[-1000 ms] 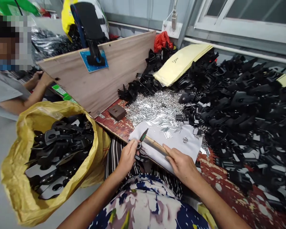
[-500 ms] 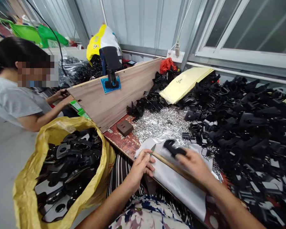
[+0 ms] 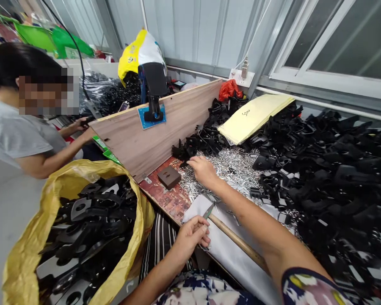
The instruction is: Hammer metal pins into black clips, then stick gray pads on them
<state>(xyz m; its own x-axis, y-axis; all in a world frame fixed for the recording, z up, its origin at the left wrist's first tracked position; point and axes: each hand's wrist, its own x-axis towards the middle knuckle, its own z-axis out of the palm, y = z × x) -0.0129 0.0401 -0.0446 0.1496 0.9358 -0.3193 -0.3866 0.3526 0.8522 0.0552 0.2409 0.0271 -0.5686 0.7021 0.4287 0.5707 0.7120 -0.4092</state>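
My right hand [image 3: 203,169] reaches out over the heap of small shiny metal pins [image 3: 228,167], fingers curled down onto the pins near the left edge of the heap. What its fingertips hold is hidden. My left hand [image 3: 192,234] rests at the near edge of a white cloth [image 3: 228,250], fingers pinched together beside the metal head of a wooden-handled hammer [image 3: 231,235] that lies on the cloth. A small dark block [image 3: 168,176] sits on the red table top just left of the pins.
A big heap of black plastic parts [image 3: 330,169] fills the table's right side, with a yellow envelope [image 3: 254,116] on it. A yellow sack [image 3: 82,224] of black parts stands at my left. A wooden divider [image 3: 152,135] separates a co-worker in grey [image 3: 15,131].
My right hand let go of the hammer handle, briefly held a black part, and has reached forward to the pin heap. The left hand stayed at the cloth's edge. The view tilted up.
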